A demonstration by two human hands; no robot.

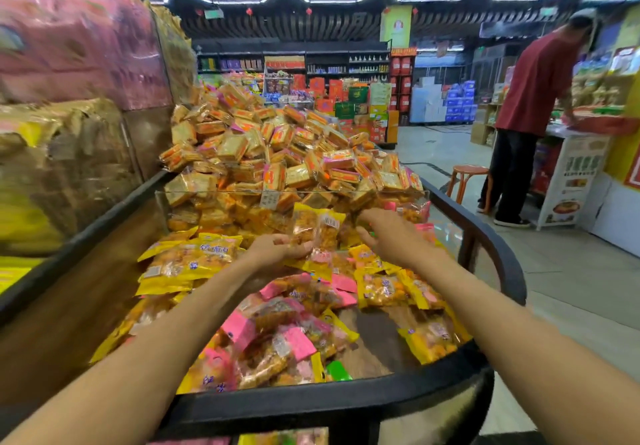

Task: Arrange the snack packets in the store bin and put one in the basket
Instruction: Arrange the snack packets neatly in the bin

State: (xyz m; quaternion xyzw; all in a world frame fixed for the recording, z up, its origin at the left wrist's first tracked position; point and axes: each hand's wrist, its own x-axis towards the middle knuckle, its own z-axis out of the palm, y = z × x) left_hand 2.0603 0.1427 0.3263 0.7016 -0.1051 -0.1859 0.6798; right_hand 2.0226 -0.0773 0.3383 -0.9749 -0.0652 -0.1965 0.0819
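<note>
Far left we note blurred pink and tan bagged goods (79,46) stacked behind a clear divider. In the black-rimmed wooden store bin (329,398) lie loose yellow and pink plastic snack packets (188,261). Our left hand (277,250) curls its fingers round the lower edge of two upright yellow-topped clear snack packets (317,228), raised just above the pile. Our right hand (391,233) hangs beside them, fingers loosely spread, gripping nothing. Behind, a clear panel (294,198) fronts heaped orange square packets (277,153). Far right, a person in a red shirt (533,88) bends over a counter near an orange round stool (467,181).
</note>
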